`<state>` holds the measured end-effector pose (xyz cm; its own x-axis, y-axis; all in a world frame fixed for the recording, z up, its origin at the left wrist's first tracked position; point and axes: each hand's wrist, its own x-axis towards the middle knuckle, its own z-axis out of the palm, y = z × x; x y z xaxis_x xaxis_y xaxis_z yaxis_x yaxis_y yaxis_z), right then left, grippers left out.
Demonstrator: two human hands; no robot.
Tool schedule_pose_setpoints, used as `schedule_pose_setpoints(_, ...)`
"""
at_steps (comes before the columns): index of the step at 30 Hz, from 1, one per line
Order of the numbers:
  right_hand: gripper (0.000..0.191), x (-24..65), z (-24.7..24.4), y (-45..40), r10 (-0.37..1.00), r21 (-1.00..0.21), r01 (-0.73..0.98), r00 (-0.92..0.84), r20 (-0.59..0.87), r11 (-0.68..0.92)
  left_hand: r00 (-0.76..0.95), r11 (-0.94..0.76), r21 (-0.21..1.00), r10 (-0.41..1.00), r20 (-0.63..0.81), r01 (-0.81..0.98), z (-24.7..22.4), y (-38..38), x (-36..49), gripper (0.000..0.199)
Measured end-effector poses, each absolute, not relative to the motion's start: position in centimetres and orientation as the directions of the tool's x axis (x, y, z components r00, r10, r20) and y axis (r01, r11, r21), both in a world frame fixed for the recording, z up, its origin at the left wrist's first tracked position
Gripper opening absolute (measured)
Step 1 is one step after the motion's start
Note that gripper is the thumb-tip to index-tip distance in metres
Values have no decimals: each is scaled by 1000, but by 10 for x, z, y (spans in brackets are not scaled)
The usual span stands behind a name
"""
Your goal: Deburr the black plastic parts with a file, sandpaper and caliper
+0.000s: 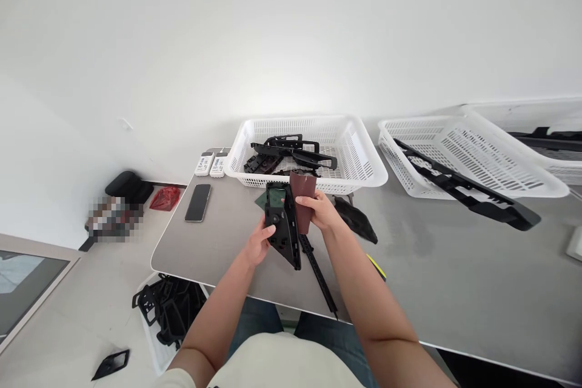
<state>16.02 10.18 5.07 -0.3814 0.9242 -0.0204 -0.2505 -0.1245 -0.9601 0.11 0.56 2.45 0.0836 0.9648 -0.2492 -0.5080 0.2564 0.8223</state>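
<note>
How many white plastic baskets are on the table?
3: a white slotted plastic basket straight ahead, a second to its right, a third behind that, partly out of view.

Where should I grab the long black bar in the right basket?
Grip the bar at its wide end, coming from the near side. That end juts past the basket's rim over the table, so you can probably wrap your hand around it.

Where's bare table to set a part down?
Grey tabletop shows between the phone and the left hand, and more widely right of the black plastic piece, below the right basket. Crowded: in front of the middle basket, around the black frame and the sandpaper in the right hand.
</note>
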Motion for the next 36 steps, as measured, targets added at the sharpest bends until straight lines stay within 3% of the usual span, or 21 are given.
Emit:
schedule_pose_setpoints(4,31,161,57,106,906,-930,-320,-421,-33,-182,100,273,837,961,-258,-474,36,33,3,51)
schedule_pose_setpoints(8,30,161,64,114,921,-936,-307,-388,-40,-170,-15,130,878,988,-154,-460,56,64,7,49)
schedule_pose_setpoints(14,32,168,72,121,931,-984,-160,-365,-10,-73,10,49,957,999,-48,-286,74,94,9,36)
schedule_pose_setpoints(19,31,173,73,122,943,-995,-97,-330,26,-7,-20,120,959,991,-130,-258,80,108,11,39)
schedule_pose_setpoints(23,21,179,76,126,950,-997,-80,-311,26,1,68,229,927,974,-218,-298,86,112,8,38)
schedule_pose_setpoints(29,24,176,86,125,888,-994,4,-450,95,109,154,295,923,952,-263,-249,89,111,7,40)
schedule_pose_setpoints(36,28,171,79,121,931,-999,38,-364,-36,-23,121,307,912,951,-284,-271,87,111,7,41)
